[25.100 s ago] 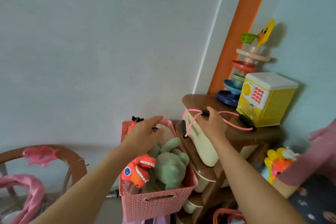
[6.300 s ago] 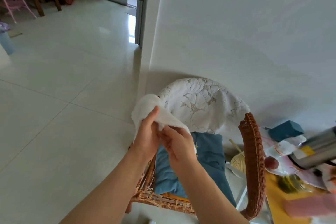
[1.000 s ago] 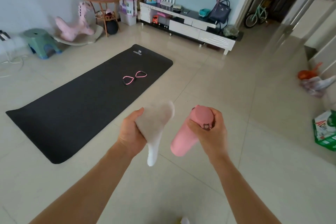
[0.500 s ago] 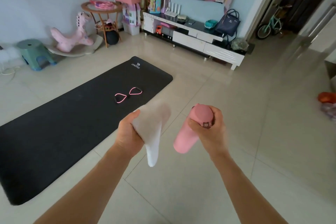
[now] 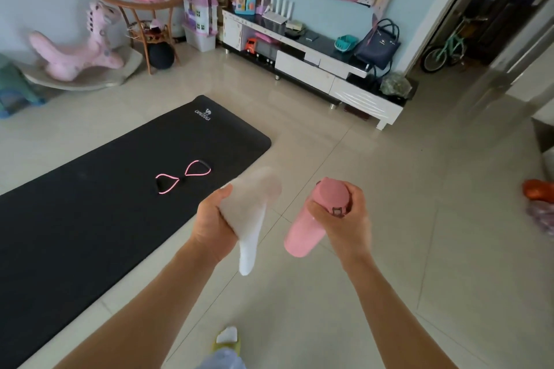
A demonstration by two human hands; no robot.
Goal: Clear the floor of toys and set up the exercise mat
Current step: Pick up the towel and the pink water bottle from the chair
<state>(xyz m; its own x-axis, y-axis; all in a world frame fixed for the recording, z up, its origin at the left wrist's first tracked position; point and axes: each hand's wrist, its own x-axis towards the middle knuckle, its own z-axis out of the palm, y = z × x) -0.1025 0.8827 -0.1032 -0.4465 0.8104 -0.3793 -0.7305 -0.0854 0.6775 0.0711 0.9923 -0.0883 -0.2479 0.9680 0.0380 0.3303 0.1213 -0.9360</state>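
Black rectangular foam exercise mat (image 5: 99, 207) lies unrolled flat on the pale tiled floor (image 5: 404, 219), running from the lower left toward the room's middle. A pink figure-eight resistance band with black grips (image 5: 183, 176) rests on the mat near its far end. Left hand (image 5: 214, 220), fingers curled, grips a folded white cloth (image 5: 250, 219) whose loose end hangs down, over the mat's right edge. Right hand (image 5: 344, 220), fingers wrapped round the capped top, holds a pink cylindrical drink bottle (image 5: 311, 225) tilted, base toward the left, above bare floor just beside the mat. Beyond the mat: pink rocking horse toy (image 5: 78, 51) by the left wall, round rattan side bench (image 5: 141, 0), and a low white media bench (image 5: 323, 69) carrying toys and a dark handbag (image 5: 379, 46).
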